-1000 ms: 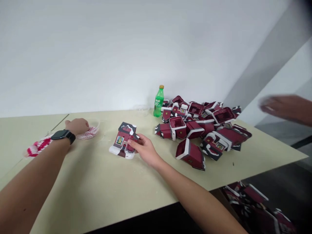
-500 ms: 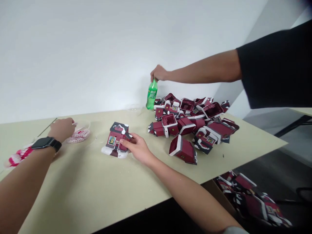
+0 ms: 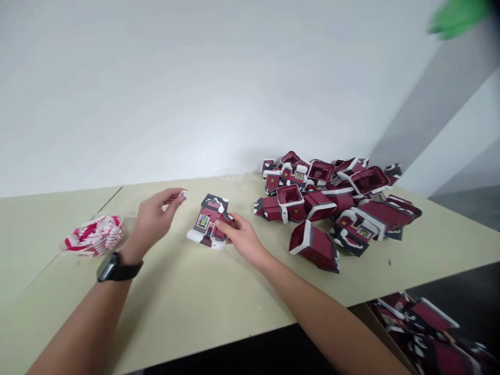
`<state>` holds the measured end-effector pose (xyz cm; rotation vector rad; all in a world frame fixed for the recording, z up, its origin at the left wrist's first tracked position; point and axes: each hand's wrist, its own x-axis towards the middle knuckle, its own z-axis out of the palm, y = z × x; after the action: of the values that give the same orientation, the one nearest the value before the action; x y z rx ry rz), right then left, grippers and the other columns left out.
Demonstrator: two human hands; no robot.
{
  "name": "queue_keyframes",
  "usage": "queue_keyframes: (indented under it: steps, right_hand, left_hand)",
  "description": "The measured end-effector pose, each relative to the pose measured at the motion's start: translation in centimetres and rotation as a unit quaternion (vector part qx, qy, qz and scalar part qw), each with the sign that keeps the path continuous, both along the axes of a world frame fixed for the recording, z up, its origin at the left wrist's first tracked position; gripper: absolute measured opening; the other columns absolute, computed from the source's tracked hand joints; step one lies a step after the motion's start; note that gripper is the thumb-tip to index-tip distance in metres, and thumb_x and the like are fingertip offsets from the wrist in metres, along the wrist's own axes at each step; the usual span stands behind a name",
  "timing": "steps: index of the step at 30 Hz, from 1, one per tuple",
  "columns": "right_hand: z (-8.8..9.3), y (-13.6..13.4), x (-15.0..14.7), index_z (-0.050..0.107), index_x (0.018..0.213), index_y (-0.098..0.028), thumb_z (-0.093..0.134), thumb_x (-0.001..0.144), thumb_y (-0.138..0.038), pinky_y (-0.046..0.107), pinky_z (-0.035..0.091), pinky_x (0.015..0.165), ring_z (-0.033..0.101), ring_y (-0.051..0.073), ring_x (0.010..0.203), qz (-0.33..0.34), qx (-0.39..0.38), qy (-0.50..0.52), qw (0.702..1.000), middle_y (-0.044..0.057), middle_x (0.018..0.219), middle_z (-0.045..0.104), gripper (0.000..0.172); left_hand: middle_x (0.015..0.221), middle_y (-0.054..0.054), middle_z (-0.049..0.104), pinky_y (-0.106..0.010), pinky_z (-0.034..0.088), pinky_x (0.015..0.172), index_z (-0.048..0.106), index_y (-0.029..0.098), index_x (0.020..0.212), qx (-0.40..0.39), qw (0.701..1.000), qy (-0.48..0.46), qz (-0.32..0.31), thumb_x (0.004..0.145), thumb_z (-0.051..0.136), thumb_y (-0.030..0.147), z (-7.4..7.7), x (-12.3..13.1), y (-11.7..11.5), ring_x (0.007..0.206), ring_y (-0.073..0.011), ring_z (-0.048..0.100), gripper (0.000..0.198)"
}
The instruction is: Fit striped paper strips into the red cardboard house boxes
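My right hand (image 3: pixel 239 237) grips a small red toy house (image 3: pixel 208 222) with a dark snowy roof and white base, standing on the beige table (image 3: pixel 187 297). My left hand (image 3: pixel 155 219), with a black watch on the wrist, hovers just left of the house. Its thumb and forefinger pinch a tiny white piece (image 3: pixel 182 194). A clear bag of red-and-white striped pieces (image 3: pixel 92 236) lies further left.
A heap of several red house shells (image 3: pixel 332 203) fills the table's right half, against the white wall. More red houses sit in a box (image 3: pixel 425 328) below the table's right edge. A blurred green bottle (image 3: pixel 455 18) shows at the top right corner.
My left hand left the striped bag and came toward the house with a small white piece. Another person's arm lifted the green bottle off the table and away to the upper right.
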<state>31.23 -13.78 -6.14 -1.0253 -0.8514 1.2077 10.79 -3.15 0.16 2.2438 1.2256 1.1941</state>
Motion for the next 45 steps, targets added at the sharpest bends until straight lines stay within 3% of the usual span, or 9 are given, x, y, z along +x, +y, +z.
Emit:
queue_keyframes:
  steps: [3, 6, 14, 19, 22, 24, 31, 34, 45]
  right_hand:
    - [0.1, -0.2, 0.1, 0.073, 0.108, -0.022, 0.089, 0.071, -0.055, 0.032, 0.059, 0.072, 0.076, 0.023, 0.089, 0.001, -0.001, 0.001, 1.000, 0.005, 0.103, 0.080, 0.052]
    - [0.2, -0.3, 0.2, 0.074, 0.108, -0.022, 0.089, 0.072, -0.055, 0.032, 0.059, 0.073, 0.075, 0.022, 0.088, -0.004, 0.000, -0.009, 1.000, 0.005, 0.102, 0.080, 0.051]
    - [-0.2, -0.3, 0.4, 0.073, 0.111, -0.022, 0.087, 0.074, -0.054, 0.034, 0.058, 0.077, 0.074, 0.022, 0.089, -0.028, 0.018, -0.032, 0.999, 0.006, 0.102, 0.078, 0.051]
    - [-0.8, 0.0, 0.5, 0.070, 0.113, -0.022, 0.085, 0.077, -0.053, 0.037, 0.059, 0.087, 0.074, 0.024, 0.096, -0.080, 0.052, -0.076, 0.993, 0.007, 0.107, 0.078, 0.050]
    - [-1.3, 0.2, 0.6, 0.069, 0.113, -0.023, 0.084, 0.079, -0.054, 0.038, 0.059, 0.087, 0.074, 0.024, 0.098, -0.114, 0.066, -0.106, 0.986, 0.007, 0.107, 0.079, 0.048]
    - [-1.4, 0.3, 0.7, 0.068, 0.112, -0.023, 0.083, 0.080, -0.054, 0.037, 0.059, 0.087, 0.073, 0.024, 0.097, -0.131, 0.076, -0.119, 0.981, 0.006, 0.107, 0.079, 0.046]
    - [-0.9, -0.2, 0.8, 0.069, 0.114, -0.023, 0.080, 0.085, -0.049, 0.037, 0.058, 0.089, 0.072, 0.025, 0.101, -0.173, 0.110, -0.185, 0.961, 0.007, 0.112, 0.078, 0.041]
    - [-0.9, -0.3, 0.7, 0.067, 0.119, -0.024, 0.079, 0.086, -0.050, 0.038, 0.058, 0.088, 0.072, 0.026, 0.103, -0.171, 0.126, -0.212, 0.954, 0.007, 0.113, 0.078, 0.043]
    - [-1.6, -0.5, 0.8, 0.063, 0.130, -0.026, 0.079, 0.087, -0.049, 0.041, 0.058, 0.095, 0.069, 0.028, 0.114, -0.155, 0.164, -0.232, 0.946, 0.008, 0.123, 0.075, 0.051]
  left_hand:
    - [0.109, -0.007, 0.081, -0.036, 0.053, 0.093, 0.078, 0.025, 0.105, 0.016, 0.998, -0.011, -0.055, 0.093, 0.068, 0.046, -1.1, 0.9, -2.1, 0.099, -0.0257, 0.073, 0.026]
    - [0.100, -0.006, 0.080, -0.037, 0.054, 0.090, 0.078, 0.024, 0.100, 0.026, 0.994, -0.017, -0.104, 0.090, 0.073, 0.042, -1.6, 1.2, -2.8, 0.091, -0.0239, 0.072, 0.021]
    - [0.099, -0.006, 0.077, -0.037, 0.054, 0.089, 0.076, 0.025, 0.096, 0.054, 0.986, -0.021, -0.155, 0.091, 0.075, 0.036, -1.7, 2.0, -3.8, 0.094, -0.0232, 0.068, 0.012]
    - [0.097, -0.006, 0.076, -0.038, 0.055, 0.093, 0.076, 0.023, 0.095, -0.051, 0.981, -0.135, -0.128, 0.086, 0.081, 0.039, -2.3, 2.5, -3.9, 0.092, -0.0219, 0.069, 0.019]
    - [0.098, -0.005, 0.075, -0.037, 0.055, 0.092, 0.079, 0.024, 0.106, -0.140, 0.963, -0.204, -0.108, 0.081, 0.085, 0.042, -2.3, 2.5, -3.7, 0.093, -0.0206, 0.067, 0.031]
    - [0.102, -0.005, 0.075, -0.036, 0.055, 0.089, 0.079, 0.024, 0.108, -0.211, 0.937, -0.251, -0.124, 0.080, 0.086, 0.043, -2.2, 2.6, -3.7, 0.094, -0.0199, 0.066, 0.034]
    - [0.100, -0.003, 0.074, -0.029, 0.055, 0.094, 0.078, 0.020, 0.089, -0.392, 0.826, -0.358, -0.191, 0.076, 0.091, 0.032, -2.2, 3.6, -4.9, 0.092, -0.0144, 0.067, 0.022]
    - [0.098, -0.004, 0.074, -0.031, 0.056, 0.098, 0.078, 0.019, 0.089, -0.423, 0.807, -0.358, -0.203, 0.077, 0.091, 0.032, -2.5, 3.9, -5.3, 0.094, -0.0155, 0.068, 0.022]
    - [0.100, -0.005, 0.076, -0.032, 0.055, 0.099, 0.077, 0.017, 0.090, -0.429, 0.796, -0.379, -0.196, 0.076, 0.091, 0.029, -3.4, 4.3, -5.0, 0.095, -0.0155, 0.069, 0.024]
